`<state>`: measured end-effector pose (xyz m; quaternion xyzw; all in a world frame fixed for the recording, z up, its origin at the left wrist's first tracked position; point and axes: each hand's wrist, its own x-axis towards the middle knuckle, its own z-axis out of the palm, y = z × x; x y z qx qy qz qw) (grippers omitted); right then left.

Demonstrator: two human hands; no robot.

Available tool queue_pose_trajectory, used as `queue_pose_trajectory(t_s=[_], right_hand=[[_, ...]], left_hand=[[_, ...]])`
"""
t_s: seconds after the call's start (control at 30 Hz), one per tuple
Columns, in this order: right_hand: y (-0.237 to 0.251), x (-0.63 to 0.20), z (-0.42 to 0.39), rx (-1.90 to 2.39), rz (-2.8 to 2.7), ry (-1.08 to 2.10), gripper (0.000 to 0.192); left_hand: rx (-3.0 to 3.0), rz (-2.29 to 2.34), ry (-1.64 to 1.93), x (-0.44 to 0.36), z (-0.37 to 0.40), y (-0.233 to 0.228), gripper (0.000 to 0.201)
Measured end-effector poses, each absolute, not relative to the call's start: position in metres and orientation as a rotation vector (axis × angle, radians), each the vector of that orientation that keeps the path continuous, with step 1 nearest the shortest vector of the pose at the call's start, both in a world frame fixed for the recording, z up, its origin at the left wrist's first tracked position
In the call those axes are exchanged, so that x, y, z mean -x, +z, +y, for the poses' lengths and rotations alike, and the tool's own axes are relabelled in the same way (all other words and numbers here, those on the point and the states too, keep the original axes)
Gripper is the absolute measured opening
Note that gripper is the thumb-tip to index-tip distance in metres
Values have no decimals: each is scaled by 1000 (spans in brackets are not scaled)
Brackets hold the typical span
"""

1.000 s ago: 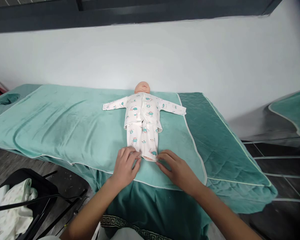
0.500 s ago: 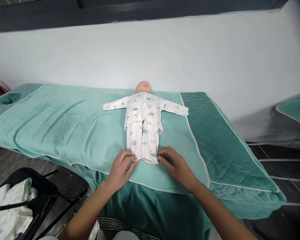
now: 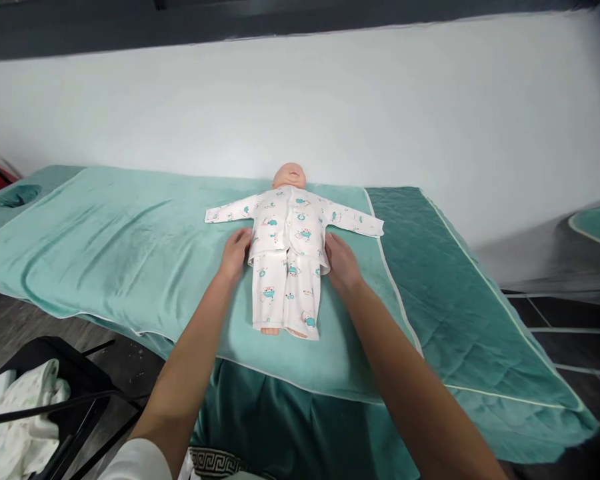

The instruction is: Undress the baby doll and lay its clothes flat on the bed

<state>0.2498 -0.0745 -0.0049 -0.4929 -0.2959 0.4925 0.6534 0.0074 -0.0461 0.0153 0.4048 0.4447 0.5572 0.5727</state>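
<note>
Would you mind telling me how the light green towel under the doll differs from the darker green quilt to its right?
The light green towel looks plush and smooth, while the darker quilt shows stitched quilting lines. The towel bears the doll, with the left hand and right hand at the doll's waist; the quilt bears nothing. The towel's right edge overlaps the quilt. Both have pale piped edges and drape over the near side.

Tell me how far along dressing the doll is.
Done: the doll lies on the towel in its printed top and trousers, feet showing at the cuffs. In hand: the left hand and right hand rest at either side of the top's hem. Left: smoothing that hem, by the look of it; I cannot tell whether the front is fastened.
</note>
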Motion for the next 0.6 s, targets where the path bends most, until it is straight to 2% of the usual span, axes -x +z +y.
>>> queue_pose_trajectory(t_s=[0.17, 0.6], right_hand=[[2, -240, -63, 1061, -682, 1207, 30], [9, -247, -45, 1098, -785, 1235, 36]], left_hand=[[-816, 859, 1190, -20, -25, 17, 46], [-777, 830, 1218, -34, 1, 25, 47]])
